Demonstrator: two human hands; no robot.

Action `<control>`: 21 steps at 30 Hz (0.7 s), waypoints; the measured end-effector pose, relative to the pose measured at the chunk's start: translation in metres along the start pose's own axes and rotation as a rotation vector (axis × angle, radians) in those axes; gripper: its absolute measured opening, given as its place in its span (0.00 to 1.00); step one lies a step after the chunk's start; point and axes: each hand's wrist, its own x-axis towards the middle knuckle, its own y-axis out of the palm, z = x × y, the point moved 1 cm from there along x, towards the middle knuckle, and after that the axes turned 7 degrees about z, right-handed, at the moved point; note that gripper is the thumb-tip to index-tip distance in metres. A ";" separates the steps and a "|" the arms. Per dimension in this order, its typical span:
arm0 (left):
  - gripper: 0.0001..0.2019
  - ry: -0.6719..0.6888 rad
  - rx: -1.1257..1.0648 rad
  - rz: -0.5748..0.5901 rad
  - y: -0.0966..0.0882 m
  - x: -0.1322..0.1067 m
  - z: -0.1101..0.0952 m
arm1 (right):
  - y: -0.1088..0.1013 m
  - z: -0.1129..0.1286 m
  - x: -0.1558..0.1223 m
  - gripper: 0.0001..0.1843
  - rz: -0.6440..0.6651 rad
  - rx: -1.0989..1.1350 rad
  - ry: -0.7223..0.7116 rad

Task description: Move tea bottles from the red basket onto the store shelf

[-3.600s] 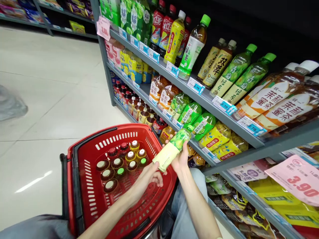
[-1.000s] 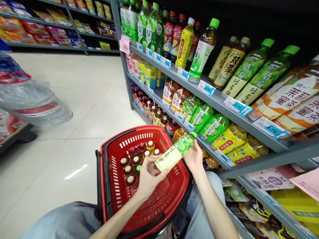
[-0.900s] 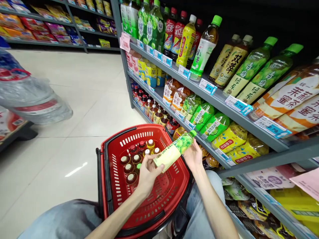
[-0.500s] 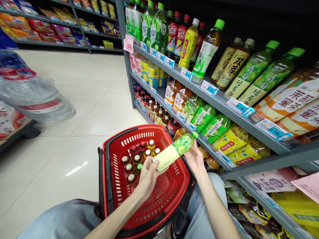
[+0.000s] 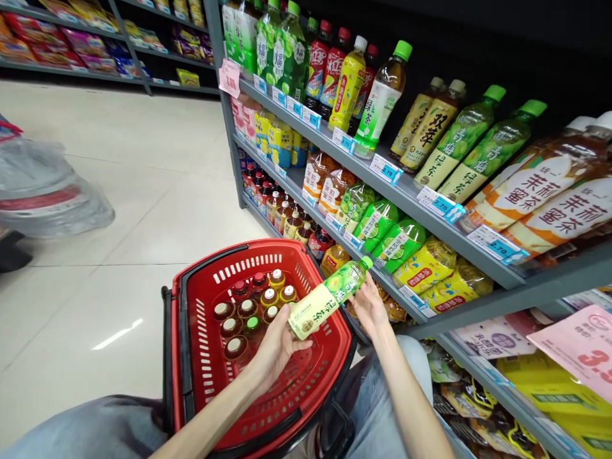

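I hold a green-capped tea bottle (image 5: 327,298) with a pale label, tilted, above a red shopping basket (image 5: 191,382). My left hand (image 5: 275,344) cups its base from below with fingers curled round it. My right hand (image 5: 368,305) grips its upper part near the cap. Several bottles (image 5: 248,308) with brown, white, red and green caps stand upright in the basket's far left corner.
A grey shelf unit (image 5: 406,191) at right carries rows of tea and juice bottles with blue price tags. Pink price cards (image 5: 581,347) hang low at right. White tiled floor (image 5: 119,191) spreads left. A plastic-wrapped pack (image 5: 45,191) sits at far left. More shelves (image 5: 95,44) behind.
The bottle has turned in my hands so its label text now faces me, and it sits a little lower. The view has shifted, so the basket appears further left.
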 end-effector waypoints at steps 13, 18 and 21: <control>0.33 -0.005 0.418 -0.008 -0.020 0.024 -0.007 | 0.034 -0.023 0.015 0.59 -0.066 -0.290 -0.115; 0.31 0.186 0.637 -0.004 -0.023 0.034 -0.028 | 0.046 -0.048 0.010 0.56 -0.025 -0.778 -0.240; 0.36 0.259 0.772 -0.030 -0.020 0.033 -0.031 | 0.051 -0.067 0.000 0.51 -0.006 -1.023 -0.246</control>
